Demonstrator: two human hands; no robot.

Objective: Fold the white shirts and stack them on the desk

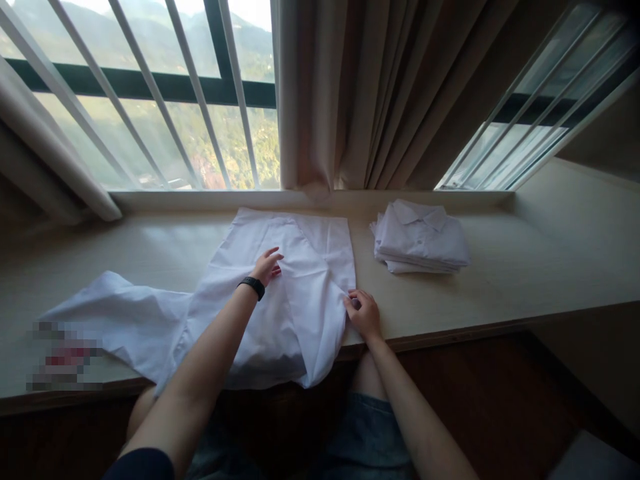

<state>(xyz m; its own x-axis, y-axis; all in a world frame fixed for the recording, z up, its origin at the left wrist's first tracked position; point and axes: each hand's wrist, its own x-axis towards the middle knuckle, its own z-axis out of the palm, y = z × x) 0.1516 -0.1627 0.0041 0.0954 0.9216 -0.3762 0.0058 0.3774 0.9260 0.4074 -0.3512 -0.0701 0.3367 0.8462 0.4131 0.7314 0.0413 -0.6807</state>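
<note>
A white shirt [280, 293] lies spread on the ledge [525, 280] below the window [150, 100], its lower part hanging over the ledge's near edge and one sleeve [115, 313] stretched out toward 9 o'clock. The left hand [267, 265] rests on the middle of the shirt, fingers loosely curled and pressing the cloth at a fold line; it grips nothing that can be seen. A black band [251, 287] circles that wrist. The right hand [363, 313] sits at the shirt's edge, toward 3 o'clock from the left hand, with fingertips pinched narrow on the hem where the cloth meets the bare ledge. The two hands are near each other, a folded panel of cloth between them.

At 2 o'clock from the right hand, well apart from the shirt, a pile [420, 239] of folded white shirts stands on the ledge, collar on top. Behind it, at 12 o'clock, a beige curtain [350, 93] hangs down to the ledge. Far at 9 o'clock, past the sleeve's end, a blurred patch [65, 357] covers something on the ledge; what it is cannot be told.
</note>
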